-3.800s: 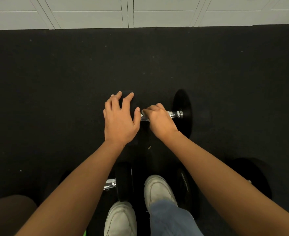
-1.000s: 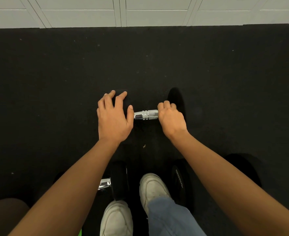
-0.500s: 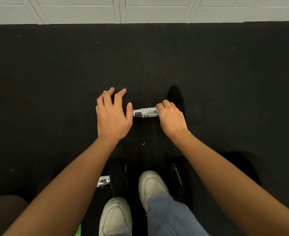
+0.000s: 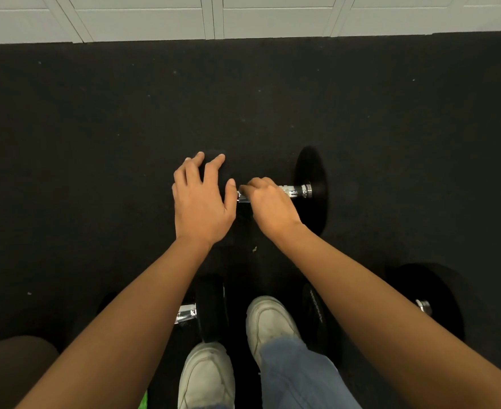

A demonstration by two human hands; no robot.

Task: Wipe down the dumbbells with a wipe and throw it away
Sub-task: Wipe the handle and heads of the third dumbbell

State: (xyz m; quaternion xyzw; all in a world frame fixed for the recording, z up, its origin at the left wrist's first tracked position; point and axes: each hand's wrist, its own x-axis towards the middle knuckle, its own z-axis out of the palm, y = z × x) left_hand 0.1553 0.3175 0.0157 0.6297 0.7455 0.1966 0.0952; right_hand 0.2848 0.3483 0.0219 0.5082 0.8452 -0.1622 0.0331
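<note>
A dumbbell lies crosswise on the black floor, with its chrome handle (image 4: 295, 191) and black right head (image 4: 311, 178) showing. My left hand (image 4: 202, 202) lies over the dumbbell's left head with fingers spread and draped on it, hiding most of it. My right hand (image 4: 269, 205) is curled down over the left part of the handle, fingertips close to my left thumb. No wipe shows; anything under the right palm is hidden.
Two more dumbbells lie near my feet: one (image 4: 212, 308) left of my white shoe (image 4: 269, 320), another (image 4: 432, 293) at the right under my forearm. White cabinet fronts (image 4: 272, 16) line the far edge of the floor. A brown object (image 4: 10, 367) sits bottom left.
My right hand has slid left along the handle, from its right end to beside my left thumb, uncovering the handle's right part. The left hand stays on the left head.
</note>
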